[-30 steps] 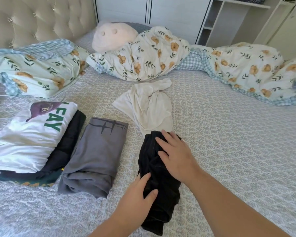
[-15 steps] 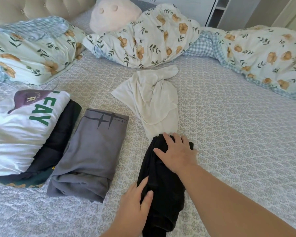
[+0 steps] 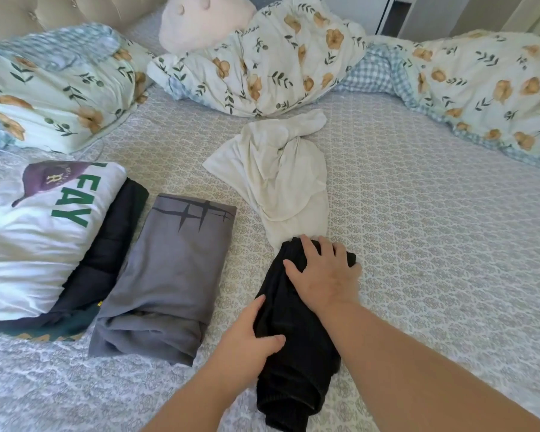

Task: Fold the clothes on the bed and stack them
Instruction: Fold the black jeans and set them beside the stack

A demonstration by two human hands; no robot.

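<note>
1. Right hand: fingers spread flat, pressing far end of black garment, near centre of bed.
2. Left hand: thumb over its left edge, fingers hidden, grip unclear.
3. Judgement: lift as one bundle, supporting both ends; place on grey fold at left.
4. Cream garment, just beyond, unfolded.

On the bed, a rolled garment lies near the front edge at the middle, both hands on it: the right hand at its far end, the left hand on its left side. An unfolded garment lies just behind it. A folded garment lies to its left; a stack sits by the left edge. Bedding lines the far edge.
</note>
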